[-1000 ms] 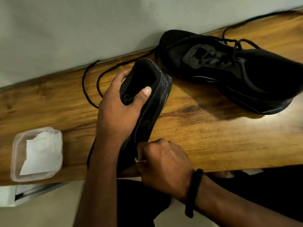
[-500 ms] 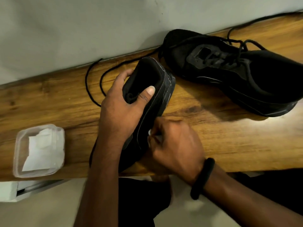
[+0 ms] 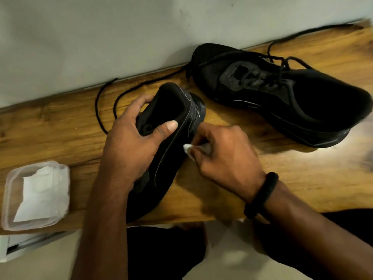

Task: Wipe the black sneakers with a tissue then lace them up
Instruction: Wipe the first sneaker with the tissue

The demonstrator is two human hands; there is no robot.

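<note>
The right hand (image 3: 226, 158) pinches a small wad of white tissue (image 3: 188, 148) in curled fingers and presses it to the sole edge of the near sneaker (image 3: 167, 170). The left hand (image 3: 131, 146) grips that shoe at the collar, thumb over the near rim and fingers wrapped round the far side, holding it tipped on its side with the heel toward the wall (image 3: 80, 37). A second ago the tissue was down by the toe at the near edge of the table (image 3: 282, 178), half a second ago it was at mid-shoe, and now it sits just short of the heel. One stroke along this side is therefore nearly done, so wiping is well under way while lacing has not begun.

The toe of the held shoe reaches the table's near edge, leaving little room to pull it back. Bare wood lies open to the right of the wiping hand, between it and the second sneaker (image 3: 292, 102), which rests against the wall with its laces loosely threaded. A loose black lace (image 3: 105, 110) curls on the wood behind the left hand; it may belong to the held shoe, though its far end is hard to follow. A clear plastic tub (image 3: 60, 168) of spare tissues sits at the left, near the front edge
</note>
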